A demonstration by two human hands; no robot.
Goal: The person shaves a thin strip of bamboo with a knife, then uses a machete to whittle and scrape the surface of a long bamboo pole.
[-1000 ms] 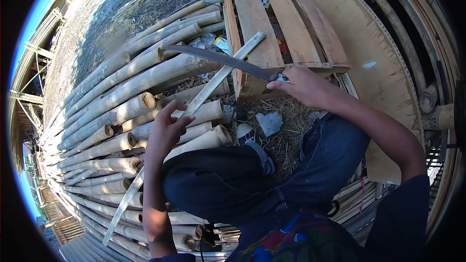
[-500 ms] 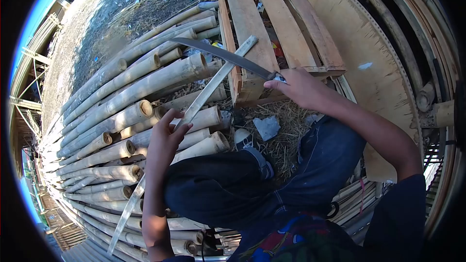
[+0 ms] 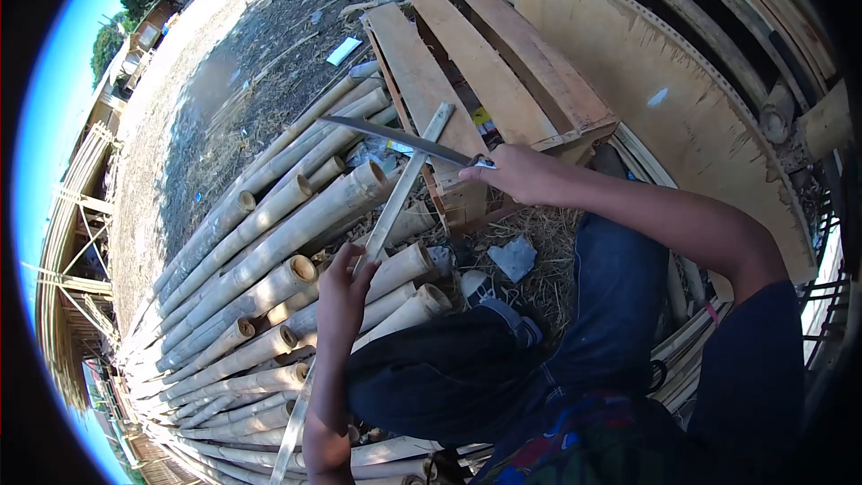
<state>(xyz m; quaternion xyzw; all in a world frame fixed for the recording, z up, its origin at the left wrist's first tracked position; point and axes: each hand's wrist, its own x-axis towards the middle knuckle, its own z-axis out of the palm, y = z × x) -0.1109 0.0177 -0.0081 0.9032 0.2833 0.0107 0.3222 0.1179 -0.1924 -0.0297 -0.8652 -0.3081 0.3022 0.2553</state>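
Note:
My right hand [image 3: 512,175] is closed around the handle of a machete [image 3: 382,132], its long dark blade pointing left. The blade crosses a long pale bamboo strip [image 3: 401,190] a short way below the strip's far end. My left hand [image 3: 343,292] grips this strip along its length, fingers curled round it. From there the strip runs down past my left forearm toward the bottom of the view. Its far end overlaps the front slats of a wooden crate [image 3: 480,58].
Stacked bamboo poles [image 3: 296,202] fill the left side, cut ends facing me. A plywood sheet [image 3: 660,63] leans at the right. A grey stone [image 3: 514,259] lies on straw by my shoe [image 3: 476,286]. Litter is scattered on the dirt ground [image 3: 260,63] beyond.
The view has shifted, so poles and crate sit differently in it. The machete blade now looks narrower, turned more edge-on, and still crosses the strip. Both hands keep their holds.

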